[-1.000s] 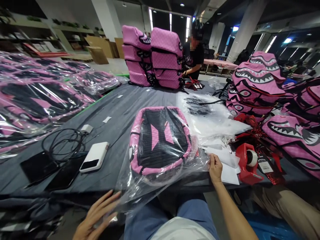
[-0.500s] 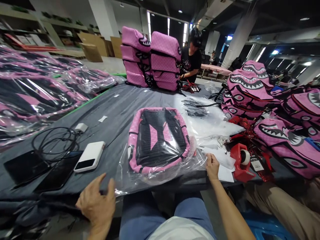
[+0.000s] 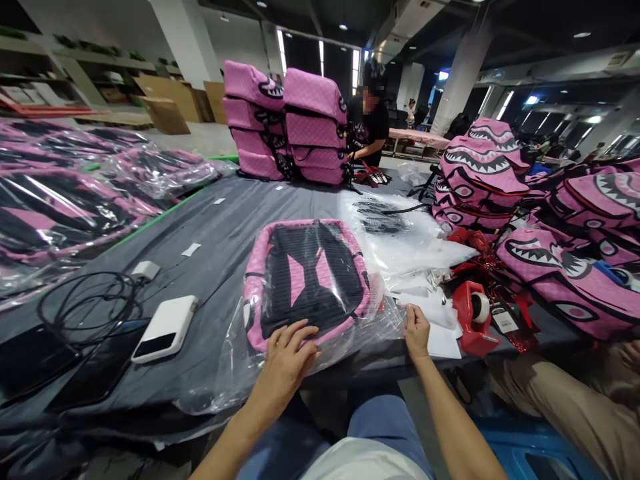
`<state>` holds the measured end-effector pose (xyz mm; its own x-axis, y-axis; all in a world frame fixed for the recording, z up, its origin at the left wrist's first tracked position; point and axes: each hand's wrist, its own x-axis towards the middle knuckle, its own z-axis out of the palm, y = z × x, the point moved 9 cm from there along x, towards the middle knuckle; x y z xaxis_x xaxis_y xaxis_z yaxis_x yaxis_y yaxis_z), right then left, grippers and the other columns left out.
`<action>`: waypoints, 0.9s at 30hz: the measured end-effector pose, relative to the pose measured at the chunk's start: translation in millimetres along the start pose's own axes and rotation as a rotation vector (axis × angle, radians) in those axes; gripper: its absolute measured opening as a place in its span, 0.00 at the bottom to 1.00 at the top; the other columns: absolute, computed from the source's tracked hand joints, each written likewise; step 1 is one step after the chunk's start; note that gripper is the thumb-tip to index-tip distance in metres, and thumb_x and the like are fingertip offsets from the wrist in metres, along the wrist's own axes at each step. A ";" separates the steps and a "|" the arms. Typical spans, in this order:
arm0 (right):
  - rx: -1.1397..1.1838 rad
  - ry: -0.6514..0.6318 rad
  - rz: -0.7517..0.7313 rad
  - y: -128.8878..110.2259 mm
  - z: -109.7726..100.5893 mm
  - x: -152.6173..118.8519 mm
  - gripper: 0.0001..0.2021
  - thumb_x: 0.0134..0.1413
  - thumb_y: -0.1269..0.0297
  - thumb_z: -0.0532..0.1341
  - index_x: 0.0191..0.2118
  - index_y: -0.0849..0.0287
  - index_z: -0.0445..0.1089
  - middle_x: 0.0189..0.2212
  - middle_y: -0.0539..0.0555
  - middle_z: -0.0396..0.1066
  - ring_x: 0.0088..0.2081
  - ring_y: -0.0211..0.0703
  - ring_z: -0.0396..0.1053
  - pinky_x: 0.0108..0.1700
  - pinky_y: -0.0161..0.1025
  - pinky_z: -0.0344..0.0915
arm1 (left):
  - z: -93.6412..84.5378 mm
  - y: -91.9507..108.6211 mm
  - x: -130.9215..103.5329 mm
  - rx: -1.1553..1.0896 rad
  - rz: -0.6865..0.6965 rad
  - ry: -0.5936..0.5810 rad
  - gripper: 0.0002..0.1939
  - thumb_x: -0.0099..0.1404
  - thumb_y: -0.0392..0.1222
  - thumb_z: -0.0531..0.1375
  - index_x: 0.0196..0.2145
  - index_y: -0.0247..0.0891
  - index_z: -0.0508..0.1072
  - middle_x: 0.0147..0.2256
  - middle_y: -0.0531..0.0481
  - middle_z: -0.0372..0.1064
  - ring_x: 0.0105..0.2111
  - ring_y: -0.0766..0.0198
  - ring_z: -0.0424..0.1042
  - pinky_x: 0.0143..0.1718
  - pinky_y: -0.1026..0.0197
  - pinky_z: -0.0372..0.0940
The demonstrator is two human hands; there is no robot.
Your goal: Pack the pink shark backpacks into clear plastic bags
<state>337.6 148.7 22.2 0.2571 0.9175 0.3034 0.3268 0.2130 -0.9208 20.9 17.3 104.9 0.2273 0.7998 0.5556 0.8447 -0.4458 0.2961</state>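
Note:
A pink and black backpack (image 3: 314, 267) lies flat inside a clear plastic bag (image 3: 235, 367) at the table's near edge. Its dark padded side faces up. My left hand (image 3: 291, 353) rests on the near rim of the bagged backpack, its fingers stretched out and holding nothing. On the right, my right hand (image 3: 416, 328) pinches the edge of the plastic bag between thumb and fingers. White paper slips (image 3: 443, 340) lie just beyond that hand, close to a red tape dispenser (image 3: 473, 320).
Pink backpacks stand stacked at the back (image 3: 315, 127), and shark-face backpacks are heaped on the right (image 3: 480, 173). Bagged backpacks lie on the left (image 3: 55, 207). A white power bank (image 3: 167, 327), cable (image 3: 75, 307) and dark phone (image 3: 95, 373) sit nearby. Another person (image 3: 369, 123) stands behind.
My left hand has moved right and forward from beside the bag onto the backpack's near rim. My right hand keeps its pinch at the bag's edge. The view has shifted slightly.

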 end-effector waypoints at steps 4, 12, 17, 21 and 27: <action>-0.009 -0.008 -0.013 -4.8 -1.6 -1.4 0.27 0.64 0.37 0.51 0.37 0.57 0.72 0.19 0.45 0.61 0.20 0.37 0.56 0.26 0.35 0.58 | 8.9 -17.9 21.6 -0.288 -0.118 -0.182 0.14 0.74 0.48 0.52 0.35 0.43 0.73 0.44 0.47 0.74 0.49 0.55 0.71 0.51 0.51 0.64; -0.074 -0.041 -0.028 -6.9 -2.4 7.4 0.26 0.59 0.38 0.56 0.33 0.59 0.75 0.27 0.52 0.73 0.30 0.43 0.66 0.36 0.38 0.64 | 33.6 -67.9 27.2 -0.590 -0.502 -0.267 0.19 0.61 0.59 0.57 0.23 0.42 0.69 0.36 0.47 0.73 0.39 0.56 0.72 0.43 0.55 0.66; -0.091 -0.055 -0.017 -2.8 -1.3 10.9 0.27 0.58 0.38 0.56 0.33 0.59 0.76 0.24 0.51 0.72 0.29 0.43 0.65 0.35 0.38 0.63 | 32.6 -62.5 25.0 -0.588 -0.486 -0.282 0.19 0.59 0.57 0.59 0.19 0.42 0.68 0.34 0.47 0.76 0.37 0.56 0.72 0.43 0.55 0.65; -0.085 -0.030 -0.020 -4.1 -5.4 9.0 0.26 0.61 0.39 0.55 0.37 0.59 0.76 0.24 0.50 0.70 0.29 0.42 0.65 0.33 0.37 0.63 | 31.8 -59.7 25.7 -0.602 -0.477 -0.300 0.18 0.59 0.57 0.60 0.20 0.42 0.71 0.34 0.48 0.77 0.39 0.55 0.72 0.44 0.55 0.63; -0.047 0.003 -0.007 -5.0 -7.8 6.6 0.26 0.62 0.39 0.54 0.38 0.57 0.75 0.24 0.49 0.68 0.29 0.42 0.65 0.30 0.36 0.62 | 37.2 -64.5 23.9 -0.652 -0.513 -0.308 0.18 0.57 0.57 0.62 0.19 0.42 0.72 0.30 0.48 0.76 0.36 0.56 0.71 0.41 0.56 0.64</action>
<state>344.7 151.0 30.7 0.2577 0.9151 0.3102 0.3710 0.2028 -0.9062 -10.1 80.1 70.2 0.0961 0.9950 0.0261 0.4559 -0.0673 0.8875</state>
